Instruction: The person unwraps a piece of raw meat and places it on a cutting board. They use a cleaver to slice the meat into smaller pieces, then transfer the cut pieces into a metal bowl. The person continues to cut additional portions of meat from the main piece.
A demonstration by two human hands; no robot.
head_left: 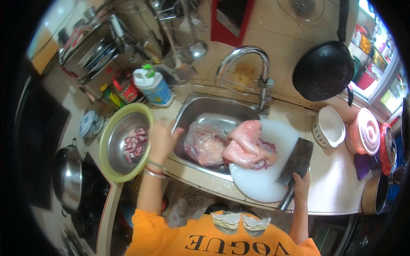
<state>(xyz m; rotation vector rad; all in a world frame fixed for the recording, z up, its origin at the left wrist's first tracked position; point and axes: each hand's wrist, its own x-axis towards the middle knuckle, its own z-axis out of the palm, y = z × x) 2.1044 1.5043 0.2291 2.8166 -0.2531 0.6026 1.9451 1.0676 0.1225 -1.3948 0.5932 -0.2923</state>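
My left hand (162, 137), blurred, is raised between the bowl and the sink, its fingers apart and nothing seen in it. Beside it, a yellow-green rimmed bowl (105, 153) holds chopped raw meat (135, 144). My right hand (301, 185) grips a cleaver (296, 161), its dark blade over the right edge of a round white cutting board (256, 184). A large piece of raw poultry (248, 148) lies on the board's left part, reaching over the sink. Another piece of raw meat in a clear plastic bag (205, 144) rests in the steel sink (221, 107).
A chrome faucet (264, 70) arches behind the sink. Detergent jug (155, 88) and utensils stand at the back left. A black pan (323, 72) hangs at the right above a white basket (330, 126) and pink container (363, 132). A steel wok (69, 179) sits far left.
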